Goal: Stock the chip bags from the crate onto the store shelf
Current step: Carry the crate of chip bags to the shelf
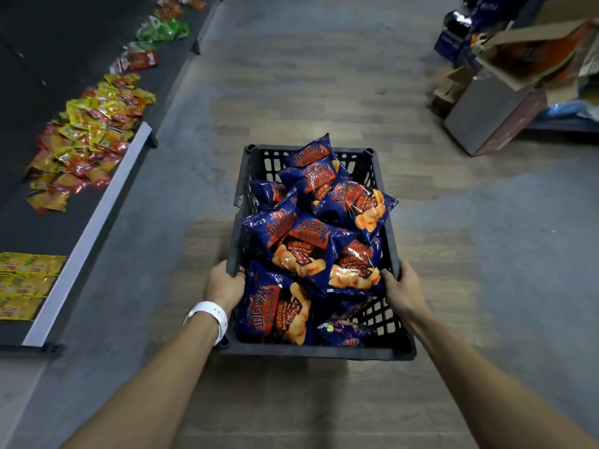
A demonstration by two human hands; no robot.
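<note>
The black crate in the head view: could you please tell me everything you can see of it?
The black crate is rectangular, apparently plastic, with lattice-perforated walls, a solid rim and round corner posts. It sits level in the aisle, over the wood-look floor, piled above its rim with blue barbecue-flavour chip bags. The left hand grips its left rim and the right hand grips its right rim, near the end closest to the person. Whether it rests on the floor or is carried is unclear.

Open cardboard boxes [515,89] on wooden floor [308,76]
</note>
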